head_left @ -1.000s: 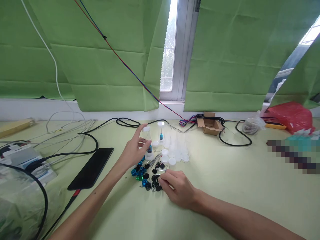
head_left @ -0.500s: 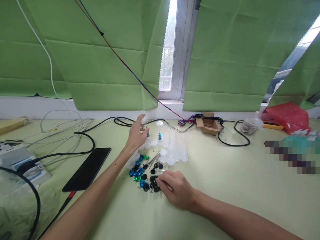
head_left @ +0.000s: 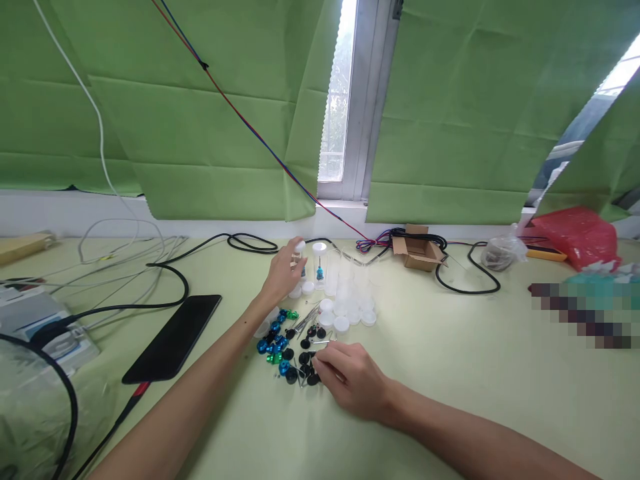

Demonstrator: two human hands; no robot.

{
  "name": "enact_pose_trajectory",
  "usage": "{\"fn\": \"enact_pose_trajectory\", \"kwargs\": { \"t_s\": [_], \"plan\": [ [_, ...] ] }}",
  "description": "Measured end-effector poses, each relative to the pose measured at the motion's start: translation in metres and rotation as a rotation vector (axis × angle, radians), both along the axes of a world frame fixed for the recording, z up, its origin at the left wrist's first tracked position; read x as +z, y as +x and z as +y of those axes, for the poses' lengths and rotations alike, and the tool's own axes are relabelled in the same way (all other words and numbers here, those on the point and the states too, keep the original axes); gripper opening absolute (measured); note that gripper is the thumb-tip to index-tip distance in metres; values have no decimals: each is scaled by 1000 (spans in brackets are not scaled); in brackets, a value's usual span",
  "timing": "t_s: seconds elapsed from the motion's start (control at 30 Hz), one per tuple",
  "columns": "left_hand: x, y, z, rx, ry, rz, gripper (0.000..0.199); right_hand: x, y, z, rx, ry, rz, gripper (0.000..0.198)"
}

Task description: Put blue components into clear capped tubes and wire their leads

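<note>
My left hand is closed around a clear tube with a white cap, its body partly hidden by my fingers. Just to its right stands a second clear capped tube with a blue metal part inside. At the near side of the loose parts, my right hand rests on the table with fingers pinched together; whatever is in them is hidden. Beside those fingertips lie several black round knobs and thin metal pins. Blue metal parts and green ones lie further left.
Several white caps and empty clear tubes stand right of the parts. A black phone lies to the left, with cables behind it. A small open cardboard box and a red plastic bag sit at the back right.
My left hand has moved right and slightly down with the capped tube, bringing it beside the standing one. My right hand has stayed almost still.
</note>
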State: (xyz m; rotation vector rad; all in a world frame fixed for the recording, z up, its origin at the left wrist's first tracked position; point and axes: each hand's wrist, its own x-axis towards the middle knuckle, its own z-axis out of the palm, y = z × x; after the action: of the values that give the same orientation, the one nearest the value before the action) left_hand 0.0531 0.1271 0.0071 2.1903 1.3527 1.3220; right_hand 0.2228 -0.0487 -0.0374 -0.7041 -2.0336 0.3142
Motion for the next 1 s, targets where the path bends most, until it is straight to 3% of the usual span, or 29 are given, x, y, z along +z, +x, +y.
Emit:
{"fn": "enact_pose_trajectory", "kwargs": {
  "t_s": [0.6,1.0],
  "plan": [
    [21,2,-11,27,115,12,27,-1,2,0,17,-40,-35,21],
    [19,6,-12,5,148,28,24,-1,2,-1,16,-19,-51,23]
  ]
}}
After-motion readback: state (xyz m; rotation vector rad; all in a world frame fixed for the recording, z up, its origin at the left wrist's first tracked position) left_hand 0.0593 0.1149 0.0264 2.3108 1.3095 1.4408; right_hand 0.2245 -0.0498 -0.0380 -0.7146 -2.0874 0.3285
